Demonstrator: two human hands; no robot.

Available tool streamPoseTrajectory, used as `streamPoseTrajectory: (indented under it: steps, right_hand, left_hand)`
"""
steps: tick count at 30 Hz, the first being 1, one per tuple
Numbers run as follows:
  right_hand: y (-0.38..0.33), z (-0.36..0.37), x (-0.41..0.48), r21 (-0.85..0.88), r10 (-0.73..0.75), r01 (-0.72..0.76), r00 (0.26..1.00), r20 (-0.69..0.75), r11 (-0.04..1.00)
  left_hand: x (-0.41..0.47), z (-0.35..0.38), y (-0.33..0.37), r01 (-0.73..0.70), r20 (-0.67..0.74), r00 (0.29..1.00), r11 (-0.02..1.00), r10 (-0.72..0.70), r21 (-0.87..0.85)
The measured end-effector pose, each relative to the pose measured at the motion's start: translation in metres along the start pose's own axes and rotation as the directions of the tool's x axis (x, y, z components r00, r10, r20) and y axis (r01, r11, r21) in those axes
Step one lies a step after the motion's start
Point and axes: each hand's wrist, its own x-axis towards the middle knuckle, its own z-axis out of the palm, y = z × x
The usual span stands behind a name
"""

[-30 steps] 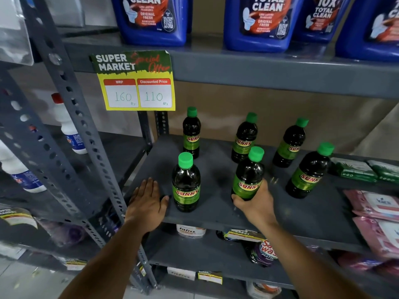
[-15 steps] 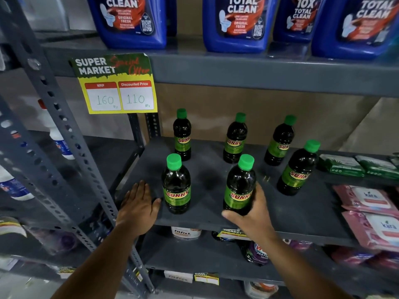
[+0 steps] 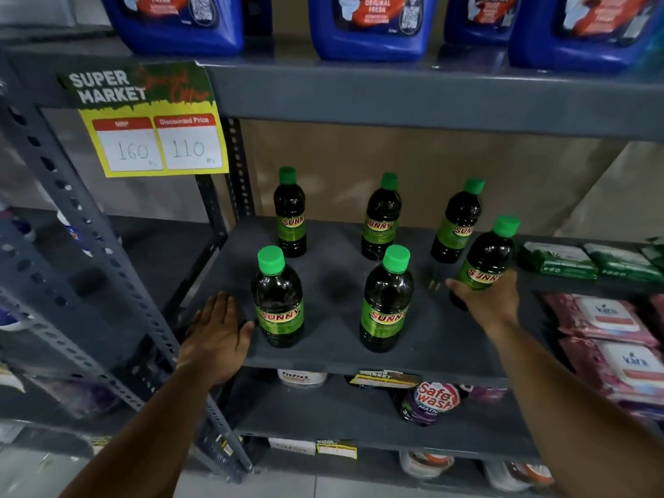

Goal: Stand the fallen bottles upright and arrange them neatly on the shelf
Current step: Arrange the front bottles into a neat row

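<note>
Several dark SUNNY bottles with green caps stand upright on the grey shelf (image 3: 334,357). Three form a back row: left (image 3: 290,213), middle (image 3: 381,219), right (image 3: 457,224). In front stand a left bottle (image 3: 278,300) and a middle bottle (image 3: 387,303). A right front bottle (image 3: 487,258) leans slightly, and my right hand (image 3: 488,300) wraps around its lower part. My left hand (image 3: 219,332) lies flat on the shelf's front left corner, fingers apart, just left of the front left bottle.
A yellow price tag (image 3: 154,134) hangs from the upper shelf, which carries blue cleaner jugs (image 3: 370,23). Green packs (image 3: 560,260) and pink wipe packs (image 3: 611,318) lie to the right. A slotted grey upright (image 3: 107,267) stands left. Lower shelves hold pouches (image 3: 431,400).
My right hand let go of the middle front bottle and moved right onto the right front bottle. The left hand stayed flat on the shelf corner.
</note>
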Motion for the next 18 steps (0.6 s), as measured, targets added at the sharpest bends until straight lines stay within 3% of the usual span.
streamPoseTrajectory:
  steps: [7,18]
  right_hand:
    - [0.001,-0.003,-0.007,-0.02,-0.074,0.075,0.995,0.066,0.997]
    - [0.013,-0.021,-0.061,0.003,-0.068,0.068,0.996,0.064,0.998]
  left_hand:
    - [0.002,0.001,-0.001,0.003,-0.008,1.0,1.0,-0.002,0.022]
    - [-0.001,-0.001,0.001,-0.005,-0.032,0.999,1.0,0.005,0.005]
